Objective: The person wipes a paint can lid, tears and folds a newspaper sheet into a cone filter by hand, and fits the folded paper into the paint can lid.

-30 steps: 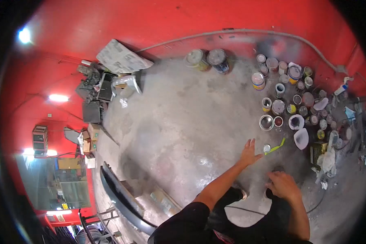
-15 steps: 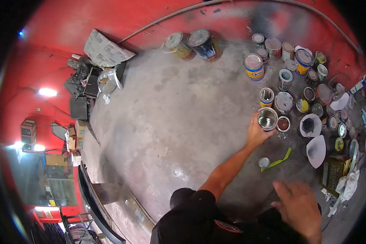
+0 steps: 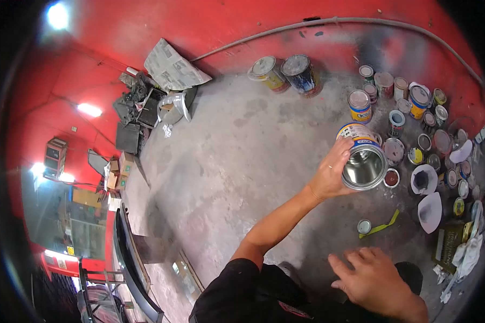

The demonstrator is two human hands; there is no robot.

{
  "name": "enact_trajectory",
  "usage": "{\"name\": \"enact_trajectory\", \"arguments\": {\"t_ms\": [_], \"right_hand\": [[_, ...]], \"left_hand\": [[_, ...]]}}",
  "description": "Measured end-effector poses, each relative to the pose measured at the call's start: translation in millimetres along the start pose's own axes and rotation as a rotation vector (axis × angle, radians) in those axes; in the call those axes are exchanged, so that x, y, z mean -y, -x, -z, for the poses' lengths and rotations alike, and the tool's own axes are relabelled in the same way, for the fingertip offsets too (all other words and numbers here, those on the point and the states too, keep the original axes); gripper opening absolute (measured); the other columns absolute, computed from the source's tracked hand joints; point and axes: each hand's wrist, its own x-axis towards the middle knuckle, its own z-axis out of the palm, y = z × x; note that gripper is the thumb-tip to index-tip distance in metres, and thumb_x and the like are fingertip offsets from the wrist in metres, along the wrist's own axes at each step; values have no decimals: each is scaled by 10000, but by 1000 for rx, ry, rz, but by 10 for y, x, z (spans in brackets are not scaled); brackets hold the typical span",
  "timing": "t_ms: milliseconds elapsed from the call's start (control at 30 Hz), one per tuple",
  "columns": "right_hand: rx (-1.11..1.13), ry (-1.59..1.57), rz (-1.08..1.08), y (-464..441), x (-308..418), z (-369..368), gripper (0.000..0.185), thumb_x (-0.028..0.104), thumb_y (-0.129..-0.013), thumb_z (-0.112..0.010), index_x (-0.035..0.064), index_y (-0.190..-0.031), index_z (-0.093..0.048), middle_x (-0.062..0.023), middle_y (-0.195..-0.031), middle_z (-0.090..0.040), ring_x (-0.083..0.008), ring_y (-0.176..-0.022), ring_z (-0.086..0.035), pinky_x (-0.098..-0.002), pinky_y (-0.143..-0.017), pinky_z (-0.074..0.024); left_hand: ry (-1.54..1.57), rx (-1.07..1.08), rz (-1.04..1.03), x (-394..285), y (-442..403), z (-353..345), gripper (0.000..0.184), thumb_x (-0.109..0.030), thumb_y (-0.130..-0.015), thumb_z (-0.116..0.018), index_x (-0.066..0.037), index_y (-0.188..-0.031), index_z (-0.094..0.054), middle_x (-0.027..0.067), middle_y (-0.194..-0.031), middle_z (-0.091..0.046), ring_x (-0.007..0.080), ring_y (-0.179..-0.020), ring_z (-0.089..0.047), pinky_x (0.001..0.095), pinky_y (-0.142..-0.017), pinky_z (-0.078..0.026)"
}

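My left hand is wrapped round an open paint can with a blue and yellow label. The can is raised off the floor and tilted, its shiny metal inside facing me. I cannot see any paint in it. Low in the view, my right hand hangs in the air with its fingers apart, holding nothing. Closest to it on the floor are a small tin and a yellow-green strip. A small can with reddish-brown contents stands just right of the raised can.
Several paint cans crowd the right side by the red wall. White paper cones and a dark gold box lie nearer me. Two large buckets stand at the back. Newspaper-covered parts and a long black panel are leftward.
My left hand has lifted the can toward me and tipped its mouth my way. My right hand has shifted left, fingers spread. The whole view has turned slightly.
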Motion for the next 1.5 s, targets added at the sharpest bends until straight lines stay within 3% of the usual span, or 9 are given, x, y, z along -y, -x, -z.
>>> {"name": "enact_trajectory", "arguments": {"t_ms": [167, 233, 400, 467, 667, 833, 1067, 1400, 1500], "right_hand": [[21, -25, 57, 44, 199, -5, 460, 337, -777, -668, 76, -1146, -582, -102, -940, -608, -286, -897, -580, -389, -799, -453], [43, -27, 7, 69, 189, 47, 462, 320, -776, -671, 69, -1151, -572, -119, -968, -608, -287, -906, -584, -395, -809, -451], [-485, 136, -402, 388, -50, 336, 356, 217, -788, -683, 38, -1080, -589, -128, -983, -626, -305, -883, -610, -421, -782, -462], [-667, -8, -856, 555, -375, 232, 292, 166, -802, -665, 21, -1048, -600, -148, -925, -638, -291, -819, -624, -410, -741, -468], [-132, -392, -483, 484, -825, -541, 282, 183, -801, -664, 8, -1014, -606, -157, -843, -643, -294, -764, -641, -390, -693, -473], [175, -231, -613, 284, -1378, -1230, 280, 182, -792, -652, 18, -1017, -617, -185, -949, -651, -338, -858, -631, -418, -780, -476], [-48, -41, -474, 32, -1881, -2782, 452, 99, -803, -588, 58, -1249, -525, -200, -1103, -575, -375, -989, -574, -423, -867, -477], [142, 81, -674, 359, -2071, -3018, 287, 62, -786, -561, 25, -1071, -567, -155, -1086, -581, -324, -1023, -565, -413, -831, -500], [-144, 181, -638, 456, -2160, -3067, 276, 49, -771, -577, 32, -1046, -558, -157, -974, -619, -354, -906, -603, -453, -783, -501]], "left_hand": [[-59, -28, -55, -150, 14, 79, 1218, -314, -495, -912, -72, -1431, -172, 212, -1302, -481, 381, -1185, -507, 511, -1025, -389], [-73, 192, 476, -176, 40, 133, 1226, -327, -484, -906, -27, -1418, -171, 191, -1260, -524, 317, -1173, -529, 411, -1004, -418], [-64, 15, 841, 93, 412, 113, 1249, -384, -496, -893, 53, -1390, -139, 199, -1261, -510, 325, -1145, -538, 386, -956, -441], [-47, 144, 752, -7, 624, 100, 1243, -393, -498, -891, 57, -1386, -147, 207, -1252, -512, 329, -1139, -540, 387, -949, -443], [-142, 217, 783, 12, 893, 211, 1222, -389, -495, -884, 64, -1380, -173, 212, -1243, -524, 338, -1130, -546, 386, -933, -453], [-44, 318, 741, -156, 1189, 99, 1174, -377, -501, -876, 67, -1368, -220, 218, -1187, -561, 335, -1088, -573, 390, -924, -462], [-173, 275, 814, -122, 1271, 181, 1160, -381, -519, -882, 68, -1366, -229, 218, -1214, -538, 340, -1121, -550, 391, -958, -441], [47, 377, 883, -206, 1434, -86, 1176, -343, -508, -887, 47, -1382, -204, 238, -1250, -489, 388, -1158, -500, 425, -974, -422], [20, 417, 632, -211, 1513, -170, 1119, -310, -533, -876, 28, -1378, -225, 260, -1341, -398, 411, -1231, -417, 438, -1018, -386]]}}
